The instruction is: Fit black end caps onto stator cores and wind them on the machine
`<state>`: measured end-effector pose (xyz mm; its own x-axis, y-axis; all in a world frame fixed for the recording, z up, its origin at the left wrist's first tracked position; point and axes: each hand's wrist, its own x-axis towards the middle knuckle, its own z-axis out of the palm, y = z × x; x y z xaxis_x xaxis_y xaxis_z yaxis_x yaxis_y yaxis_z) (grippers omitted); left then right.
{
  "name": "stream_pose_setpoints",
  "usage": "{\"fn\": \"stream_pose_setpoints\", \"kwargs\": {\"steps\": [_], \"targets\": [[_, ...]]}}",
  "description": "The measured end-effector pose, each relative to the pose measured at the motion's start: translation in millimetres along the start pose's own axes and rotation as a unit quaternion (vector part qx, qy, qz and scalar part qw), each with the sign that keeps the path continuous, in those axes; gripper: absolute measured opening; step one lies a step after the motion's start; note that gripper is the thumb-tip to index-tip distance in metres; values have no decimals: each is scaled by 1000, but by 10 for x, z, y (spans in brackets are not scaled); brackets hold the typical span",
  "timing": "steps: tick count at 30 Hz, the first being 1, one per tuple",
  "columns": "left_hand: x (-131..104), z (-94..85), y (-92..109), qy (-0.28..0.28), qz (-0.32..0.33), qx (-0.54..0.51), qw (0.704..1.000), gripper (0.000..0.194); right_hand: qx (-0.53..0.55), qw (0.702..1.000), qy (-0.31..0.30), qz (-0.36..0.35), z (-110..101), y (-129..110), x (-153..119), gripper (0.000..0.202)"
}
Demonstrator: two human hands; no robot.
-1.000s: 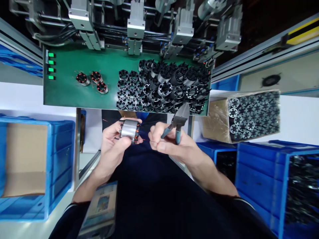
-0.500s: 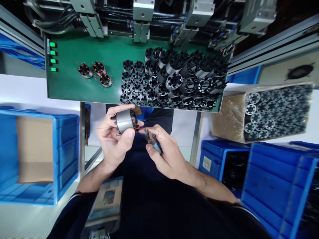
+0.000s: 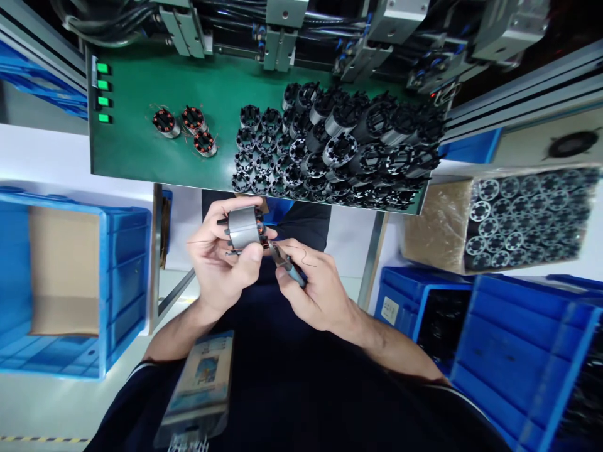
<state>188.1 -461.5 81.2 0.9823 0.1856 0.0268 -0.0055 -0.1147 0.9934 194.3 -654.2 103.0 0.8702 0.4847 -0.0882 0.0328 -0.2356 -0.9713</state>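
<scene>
My left hand (image 3: 226, 257) is closed around a motor stator (image 3: 244, 228), a silver ring with black plastic prongs at both ends and copper windings showing on its right side. My right hand (image 3: 316, 284) grips cutting pliers (image 3: 288, 266) with pale blue handles. Their jaws are at the stator's right end, close to the copper wire there; whether they close on it I cannot make out. A loose thin wire curls over my right fingers, and another sticks out left past my left hand. Three wound stators (image 3: 204, 143) stand on the green bench (image 3: 136, 157).
Several unwound stator cores (image 3: 340, 150) crowd the bench's right half. Behind them stand metal machine fixtures (image 3: 280, 47) and cables. A blue crate (image 3: 125, 282) is at left. On the right are a box of metal cores (image 3: 438, 220) and blue bins (image 3: 522, 345).
The pliers have moved up and left, from just off the stator to its right end. My left hand keeps its hold. The whole view has shifted slightly.
</scene>
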Motion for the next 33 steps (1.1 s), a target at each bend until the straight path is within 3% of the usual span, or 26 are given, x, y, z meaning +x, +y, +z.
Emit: {"fn": "stream_pose_setpoints", "kwargs": {"steps": [4,7,10,13,18,21,23,25,27,33], "targets": [[22,34,-243,74,32,-50,995,52,-10,999,-11,49,32,170,90,30],[-41,25,-548,128,-68,-77,986,65,-20,991,-22,127,77,427,143,35],[-191,-224,-820,169,-175,-89,966,73,-53,977,-15,207,89,724,115,47],[-376,-866,-908,231,-177,-12,957,78,-100,967,-34,234,18,1027,37,58],[-688,-2483,-707,339,-174,222,898,61,-157,952,-102,242,-152,1374,-34,64],[-814,-3297,-740,336,-215,360,843,43,-191,942,-134,241,-158,1420,35,68],[-864,-3630,-881,290,-263,409,824,34,-208,936,-163,234,-118,1393,126,71],[-911,-3792,-1057,222,-311,432,817,31,-225,933,-186,211,-64,1341,229,73],[-985,-3824,-1201,155,-346,441,813,34,-237,934,-195,183,-20,1289,318,73],[-1353,-3637,-1256,33,-385,439,811,55,-260,905,-266,209,-9,1290,440,81]]}}
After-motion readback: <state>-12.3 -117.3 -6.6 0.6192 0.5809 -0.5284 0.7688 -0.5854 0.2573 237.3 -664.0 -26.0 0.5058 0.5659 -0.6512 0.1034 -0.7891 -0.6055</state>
